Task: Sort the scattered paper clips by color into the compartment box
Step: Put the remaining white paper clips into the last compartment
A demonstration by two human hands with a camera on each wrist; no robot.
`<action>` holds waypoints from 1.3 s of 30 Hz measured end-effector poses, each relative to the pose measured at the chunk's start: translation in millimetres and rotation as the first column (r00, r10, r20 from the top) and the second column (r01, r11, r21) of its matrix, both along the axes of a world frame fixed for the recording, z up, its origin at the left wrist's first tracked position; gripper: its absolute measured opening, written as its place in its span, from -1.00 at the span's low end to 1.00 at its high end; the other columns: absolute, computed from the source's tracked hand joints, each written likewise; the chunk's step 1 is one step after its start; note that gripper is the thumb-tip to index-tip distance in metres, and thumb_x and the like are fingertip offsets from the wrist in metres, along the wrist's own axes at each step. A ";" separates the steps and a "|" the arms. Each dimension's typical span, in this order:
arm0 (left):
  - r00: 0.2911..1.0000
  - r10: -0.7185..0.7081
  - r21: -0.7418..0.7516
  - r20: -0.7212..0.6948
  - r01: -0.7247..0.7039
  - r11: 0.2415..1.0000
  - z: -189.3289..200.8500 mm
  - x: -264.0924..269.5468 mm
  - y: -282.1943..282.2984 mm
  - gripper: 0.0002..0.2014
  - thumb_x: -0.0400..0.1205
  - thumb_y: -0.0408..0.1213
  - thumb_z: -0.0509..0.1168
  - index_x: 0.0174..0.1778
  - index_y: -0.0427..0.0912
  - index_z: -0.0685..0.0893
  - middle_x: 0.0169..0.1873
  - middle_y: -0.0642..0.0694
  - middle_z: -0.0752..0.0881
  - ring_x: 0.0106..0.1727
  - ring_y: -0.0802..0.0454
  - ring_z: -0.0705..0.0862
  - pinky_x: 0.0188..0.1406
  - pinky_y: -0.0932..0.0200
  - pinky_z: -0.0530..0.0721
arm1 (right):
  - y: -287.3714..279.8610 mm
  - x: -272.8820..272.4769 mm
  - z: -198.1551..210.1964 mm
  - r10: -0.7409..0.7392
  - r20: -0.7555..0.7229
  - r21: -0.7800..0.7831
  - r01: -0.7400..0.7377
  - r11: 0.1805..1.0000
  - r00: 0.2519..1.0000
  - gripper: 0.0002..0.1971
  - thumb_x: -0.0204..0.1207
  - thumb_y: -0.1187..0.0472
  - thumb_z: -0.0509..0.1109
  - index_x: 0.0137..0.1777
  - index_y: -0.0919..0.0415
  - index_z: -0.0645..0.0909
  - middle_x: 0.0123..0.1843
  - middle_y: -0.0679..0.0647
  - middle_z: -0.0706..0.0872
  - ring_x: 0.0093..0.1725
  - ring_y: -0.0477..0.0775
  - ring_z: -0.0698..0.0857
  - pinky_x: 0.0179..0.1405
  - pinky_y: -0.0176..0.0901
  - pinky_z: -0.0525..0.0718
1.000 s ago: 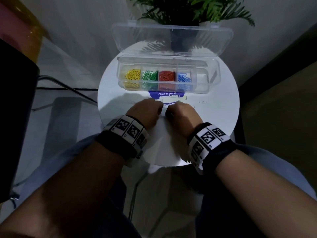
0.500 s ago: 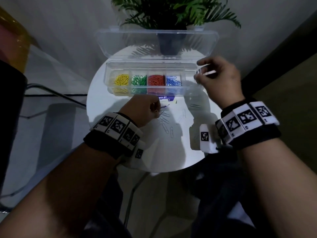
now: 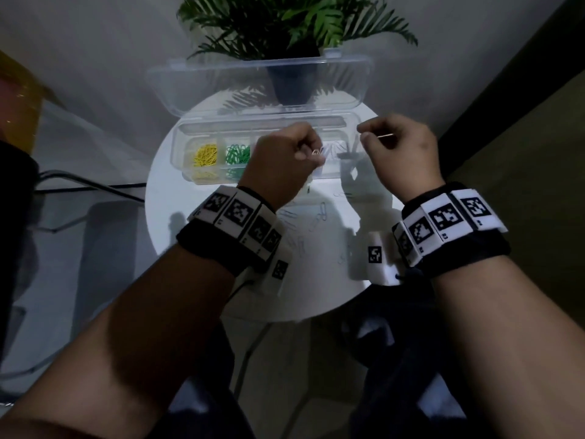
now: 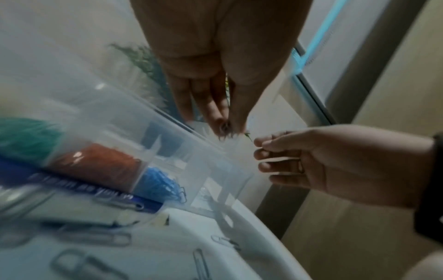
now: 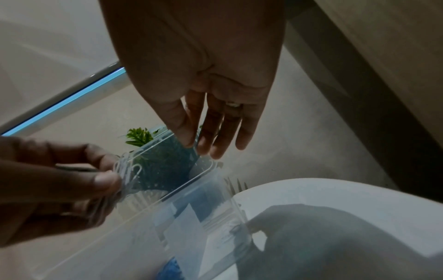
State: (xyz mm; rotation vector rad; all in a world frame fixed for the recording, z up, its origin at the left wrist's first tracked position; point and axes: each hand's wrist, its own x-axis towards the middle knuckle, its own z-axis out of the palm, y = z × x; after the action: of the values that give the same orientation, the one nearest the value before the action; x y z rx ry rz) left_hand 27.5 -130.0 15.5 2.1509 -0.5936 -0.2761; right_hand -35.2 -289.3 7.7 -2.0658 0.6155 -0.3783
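Pinching several silver wire paper clips [image 5: 127,174] above the clear plastic compartment box [image 3: 190,147], the left hand [image 3: 285,163] nears the right hand [image 3: 399,153], whose grip I cannot tell; yellow, green, red, blue look sorted, silver clips remain on the round white table [image 3: 164,198].

Upright lid [image 3: 253,87] and plant [image 3: 291,30] block box [image 3: 190,144] rear; front open.

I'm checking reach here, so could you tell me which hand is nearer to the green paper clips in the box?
Left. The left hand hovers right beside the green paper clips, pinching silver clips; the right hand is over the far right end of the compartment box.
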 end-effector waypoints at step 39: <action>0.971 -0.161 0.691 -0.177 0.239 0.682 -28.0 -16.2 92.8 -0.30 0.33 0.08 0.52 0.34 -0.04 0.43 0.29 -0.16 0.45 0.24 -0.19 0.58 0.21 0.00 0.55 | 107.0 -17.8 -28.5 0.365 -0.636 -0.190 -0.596 0.780 0.680 -0.43 0.32 0.00 0.54 0.28 0.20 0.49 0.26 0.24 0.44 0.25 0.31 0.51 0.21 0.05 0.58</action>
State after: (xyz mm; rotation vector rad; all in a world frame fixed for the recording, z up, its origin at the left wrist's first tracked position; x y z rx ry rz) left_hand 11.3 -37.2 -12.4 2.7889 -0.7487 -0.8565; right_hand -53.0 -182.3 -20.8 -2.6439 0.2908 0.5151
